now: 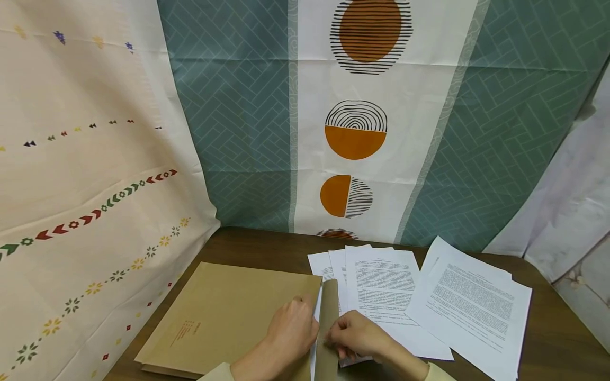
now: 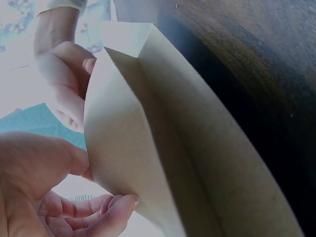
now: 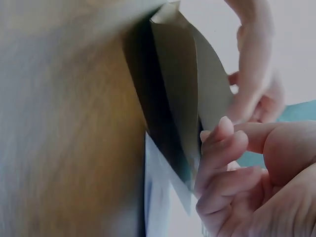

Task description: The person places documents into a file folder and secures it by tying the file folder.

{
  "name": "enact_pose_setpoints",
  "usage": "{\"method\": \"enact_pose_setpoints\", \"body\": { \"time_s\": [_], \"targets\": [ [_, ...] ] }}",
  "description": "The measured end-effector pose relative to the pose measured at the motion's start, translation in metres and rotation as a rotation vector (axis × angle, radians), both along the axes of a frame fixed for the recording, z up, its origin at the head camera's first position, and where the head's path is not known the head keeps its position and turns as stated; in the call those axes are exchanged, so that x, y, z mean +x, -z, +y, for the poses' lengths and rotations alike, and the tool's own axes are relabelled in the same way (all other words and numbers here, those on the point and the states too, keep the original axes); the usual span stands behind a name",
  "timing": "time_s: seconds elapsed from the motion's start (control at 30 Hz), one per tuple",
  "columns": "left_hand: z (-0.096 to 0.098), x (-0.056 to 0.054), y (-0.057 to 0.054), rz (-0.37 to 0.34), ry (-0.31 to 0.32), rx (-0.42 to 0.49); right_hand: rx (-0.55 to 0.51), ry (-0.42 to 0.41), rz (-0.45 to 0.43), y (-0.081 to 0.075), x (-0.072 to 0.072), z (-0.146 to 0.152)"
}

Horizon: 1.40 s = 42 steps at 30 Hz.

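A large brown cardboard folder (image 1: 238, 301) lies on the left part of the table, with small reddish print on its cover. Along its right side stands a narrow flap (image 1: 328, 317), and white paper shows in the gap beside it. My left hand (image 1: 293, 328) grips the cover's right edge, thumb and fingers at the board in the left wrist view. On the other side of the gap, my right hand (image 1: 357, 336) pinches the flap, its fingertips (image 3: 224, 128) at the board's edge in the right wrist view.
Printed sheets (image 1: 381, 286) lie fanned out on the dark wooden table (image 1: 267, 241) right of the folder. More printed sheets (image 1: 476, 307) overlap them at the far right. Patterned cloths hang behind the table (image 1: 352, 159) and along its left side (image 1: 95, 211).
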<state>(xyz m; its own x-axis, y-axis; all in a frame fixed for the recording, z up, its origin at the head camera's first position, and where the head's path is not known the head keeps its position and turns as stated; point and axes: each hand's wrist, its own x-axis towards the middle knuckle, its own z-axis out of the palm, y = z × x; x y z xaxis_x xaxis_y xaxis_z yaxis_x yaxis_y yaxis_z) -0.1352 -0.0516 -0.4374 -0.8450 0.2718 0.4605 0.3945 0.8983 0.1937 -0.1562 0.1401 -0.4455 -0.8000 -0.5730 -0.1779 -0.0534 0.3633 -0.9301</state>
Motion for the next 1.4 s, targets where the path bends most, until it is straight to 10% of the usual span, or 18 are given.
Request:
{"method": "enact_pose_setpoints", "body": {
  "time_s": [0.9, 1.4],
  "targets": [
    [0.0, -0.002, 0.002, 0.003, -0.009, 0.032, 0.312, 0.302, 0.101, -0.053, -0.026, 0.171],
    [0.001, -0.001, 0.001, 0.004, -0.023, 0.021, 0.414, 0.331, 0.148, -0.063, -0.041, 0.278]
  ]
}}
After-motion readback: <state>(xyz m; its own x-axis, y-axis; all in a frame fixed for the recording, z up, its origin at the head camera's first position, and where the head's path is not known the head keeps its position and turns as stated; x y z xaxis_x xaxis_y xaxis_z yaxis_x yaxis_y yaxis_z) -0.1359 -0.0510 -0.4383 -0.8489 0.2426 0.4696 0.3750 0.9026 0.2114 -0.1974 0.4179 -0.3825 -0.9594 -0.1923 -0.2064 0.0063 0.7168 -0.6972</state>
